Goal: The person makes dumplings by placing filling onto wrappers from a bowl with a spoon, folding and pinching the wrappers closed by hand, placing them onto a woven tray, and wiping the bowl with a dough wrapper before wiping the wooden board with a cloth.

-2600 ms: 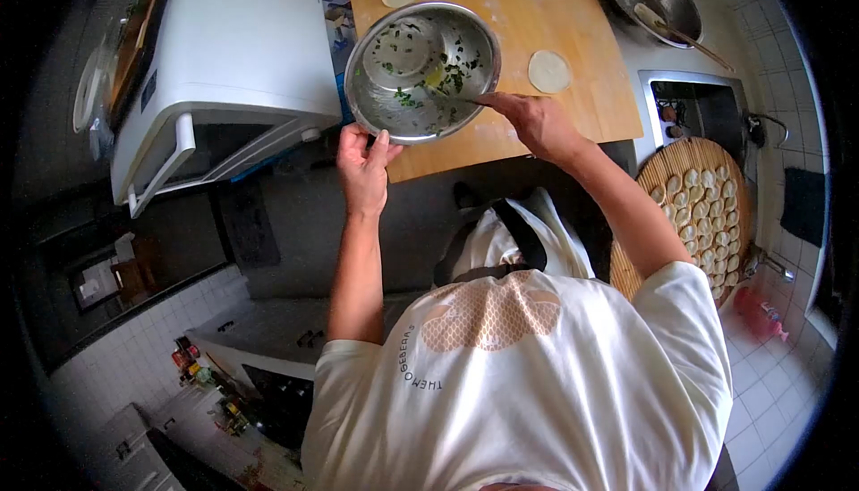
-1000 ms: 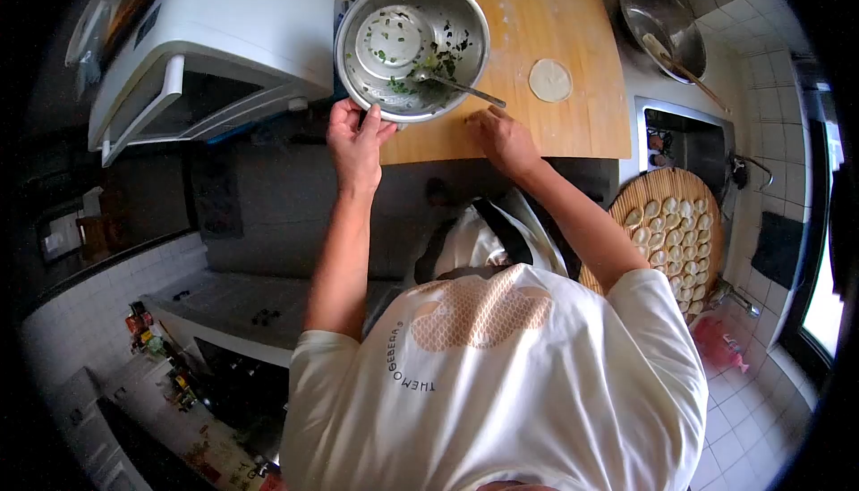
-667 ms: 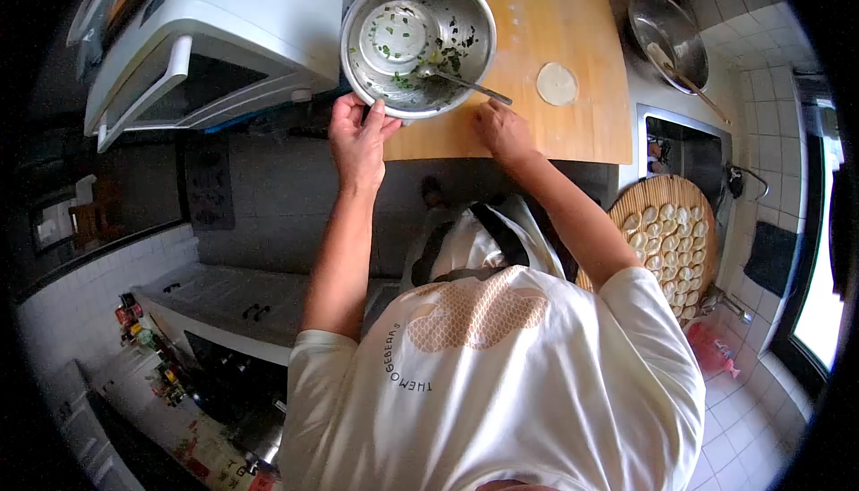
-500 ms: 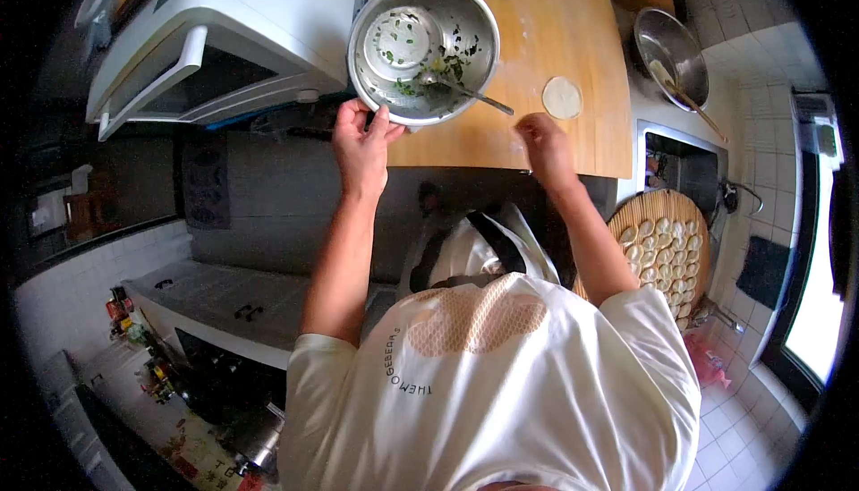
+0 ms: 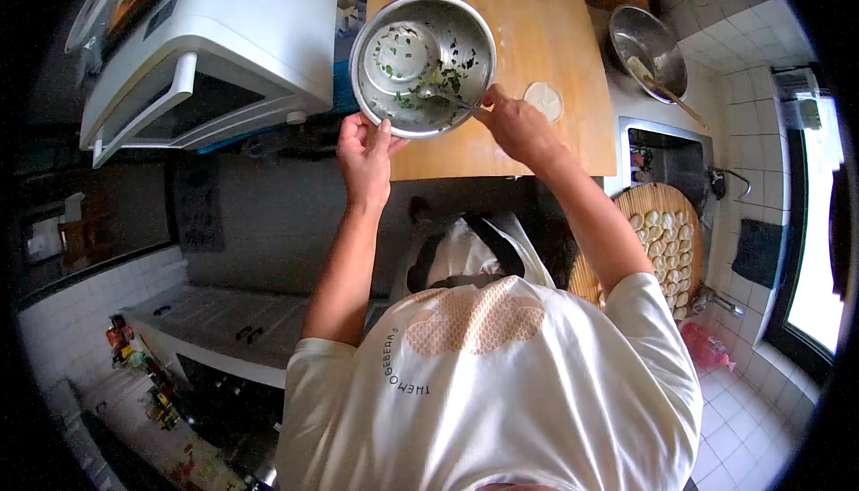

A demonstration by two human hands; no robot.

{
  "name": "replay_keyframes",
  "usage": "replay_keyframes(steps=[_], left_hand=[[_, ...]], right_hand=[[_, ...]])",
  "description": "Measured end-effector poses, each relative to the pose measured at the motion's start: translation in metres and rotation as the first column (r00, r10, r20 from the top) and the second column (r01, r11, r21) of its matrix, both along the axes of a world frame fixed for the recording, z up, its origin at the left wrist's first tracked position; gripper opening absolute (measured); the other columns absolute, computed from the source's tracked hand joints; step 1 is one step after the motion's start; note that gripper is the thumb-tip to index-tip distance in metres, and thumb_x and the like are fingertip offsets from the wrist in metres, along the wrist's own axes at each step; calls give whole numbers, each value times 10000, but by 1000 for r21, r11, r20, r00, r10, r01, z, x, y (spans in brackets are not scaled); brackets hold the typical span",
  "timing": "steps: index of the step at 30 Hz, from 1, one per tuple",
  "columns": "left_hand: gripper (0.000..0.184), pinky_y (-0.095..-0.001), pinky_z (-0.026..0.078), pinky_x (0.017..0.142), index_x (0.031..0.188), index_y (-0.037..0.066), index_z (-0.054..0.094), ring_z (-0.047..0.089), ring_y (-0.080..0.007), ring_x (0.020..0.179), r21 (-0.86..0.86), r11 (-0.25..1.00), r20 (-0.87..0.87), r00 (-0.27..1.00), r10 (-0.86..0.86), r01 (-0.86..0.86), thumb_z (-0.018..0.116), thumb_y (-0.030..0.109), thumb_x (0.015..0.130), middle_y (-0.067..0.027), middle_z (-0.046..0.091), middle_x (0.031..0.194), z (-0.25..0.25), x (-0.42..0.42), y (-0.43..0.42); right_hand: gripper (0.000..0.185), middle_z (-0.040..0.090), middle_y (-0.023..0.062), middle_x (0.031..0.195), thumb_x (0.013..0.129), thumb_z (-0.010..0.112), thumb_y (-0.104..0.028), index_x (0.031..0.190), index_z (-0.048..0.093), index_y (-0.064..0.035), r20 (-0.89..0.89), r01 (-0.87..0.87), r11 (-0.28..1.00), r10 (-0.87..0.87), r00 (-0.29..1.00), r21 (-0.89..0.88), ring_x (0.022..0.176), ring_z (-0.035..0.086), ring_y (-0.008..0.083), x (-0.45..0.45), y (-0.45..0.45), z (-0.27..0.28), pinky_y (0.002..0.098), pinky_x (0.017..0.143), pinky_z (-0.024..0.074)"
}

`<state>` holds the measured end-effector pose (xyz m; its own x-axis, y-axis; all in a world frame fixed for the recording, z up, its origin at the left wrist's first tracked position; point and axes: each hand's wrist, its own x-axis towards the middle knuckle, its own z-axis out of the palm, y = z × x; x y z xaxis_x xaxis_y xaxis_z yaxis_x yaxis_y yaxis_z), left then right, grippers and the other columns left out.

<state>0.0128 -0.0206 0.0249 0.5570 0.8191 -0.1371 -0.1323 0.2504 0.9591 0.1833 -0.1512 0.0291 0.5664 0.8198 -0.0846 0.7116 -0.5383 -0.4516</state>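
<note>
A steel mixing bowl (image 5: 369,71) tilts over the left side of the wooden board, with bits of chopped green filling (image 5: 461,60) stuck inside. My left hand (image 5: 366,153) grips its near rim, thumb on the edge and fingers beneath. My right hand (image 5: 522,128) is closed round the handle of a metal spoon (image 5: 455,100); the spoon's head lies among the greens in the bowl. Just beyond my right hand, a round dough wrapper (image 5: 543,100) rests flat on the board, partly covered by the hand.
The wooden board (image 5: 573,62) bears traces of flour. At right stand a second steel bowl (image 5: 651,42) with a wooden-handled tool, a sink (image 5: 664,169), and a round woven tray (image 5: 595,267) with several rows of dumplings. A white appliance (image 5: 246,35) flanks the board's left side.
My right hand has moved left and taken hold of the spoon's handle; it was apart from the spoon before. My left hand stays on the bowl. The view has shifted slightly.
</note>
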Motion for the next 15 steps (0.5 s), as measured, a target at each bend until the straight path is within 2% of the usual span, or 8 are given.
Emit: replay_keyframes(steps=[1, 2, 5, 6, 7, 10, 12, 15], left_hand=[[136, -290, 534, 669, 958, 25, 435, 591, -148, 757, -10, 1000, 3, 1000, 5, -5, 512, 19, 846, -65, 552, 904, -3, 0, 1], [142, -302, 535, 665, 959, 36, 441, 596, -151, 743, -16, 1000, 5, 1000, 12, -12, 516, 13, 841, -61, 554, 902, -4, 0, 1], [141, -301, 538, 649, 954, 35, 439, 595, -148, 727, -24, 1000, 25, 1000, 8, -7, 518, 12, 840, -61, 554, 883, -1, 1, 2], [141, -301, 538, 649, 954, 35, 439, 595, -148, 727, -20, 1000, 30, 1000, 8, -7, 518, 12, 840, -61, 554, 883, 1, 1, 3], [133, -288, 536, 650, 947, 28, 436, 594, -142, 728, -8, 1000, 25, 1000, -1, 1, 516, 17, 842, -63, 557, 874, 2, 0, 3], [128, -269, 530, 638, 939, 21, 434, 592, -130, 717, 2, 1000, 21, 1000, -8, 8, 518, 24, 842, -62, 562, 856, 2, -1, 6], [130, -263, 524, 624, 937, 23, 436, 591, -124, 704, 13, 1000, 18, 1000, -13, 13, 521, 25, 840, -60, 563, 847, 6, -1, 5], [131, -252, 512, 598, 935, 24, 439, 588, -120, 695, -11, 1000, -3, 1000, -12, 12, 527, 31, 838, -57, 562, 843, 10, -3, 8]], right_hand=[[199, 593, 152, 928, 841, 474, -222, 975, 516, -81, -15, -34, 997, 33, 999, -65, 745, 595, 350, -1, 4, -6, 433, 642, 484], [182, 603, 163, 888, 856, 433, -183, 977, 520, -78, 102, -154, 985, 161, 982, -77, 768, 593, 365, -2, 3, -6, 438, 633, 487], [193, 604, 184, 851, 870, 425, -198, 988, 515, -74, 39, -177, 981, 174, 984, 75, 764, 585, 379, 16, -1, -7, 453, 650, 477], [215, 598, 200, 806, 876, 430, -226, 1004, 511, -73, -65, -96, 990, 103, 993, 103, 757, 579, 378, 19, -7, 12, 460, 663, 465], [222, 594, 199, 809, 878, 442, -255, 988, 519, -79, -64, -66, 997, 68, 996, 32, 744, 575, 373, 20, -13, 31, 457, 662, 455], [205, 597, 187, 798, 877, 449, -254, 955, 531, -84, -83, -153, 985, 160, 984, 83, 738, 575, 371, 28, -38, 48, 446, 644, 453], [152, 586, 177, 780, 876, 463, -171, 930, 523, -41, -12, -276, 945, 282, 959, 178, 761, 574, 336, 27, -49, 59, 390, 657, 449], [137, 588, 164, 760, 872, 465, -162, 941, 526, -61, 23, -343, 929, 343, 939, 140, 731, 576, 335, 25, -48, 64, 396, 637, 449]])
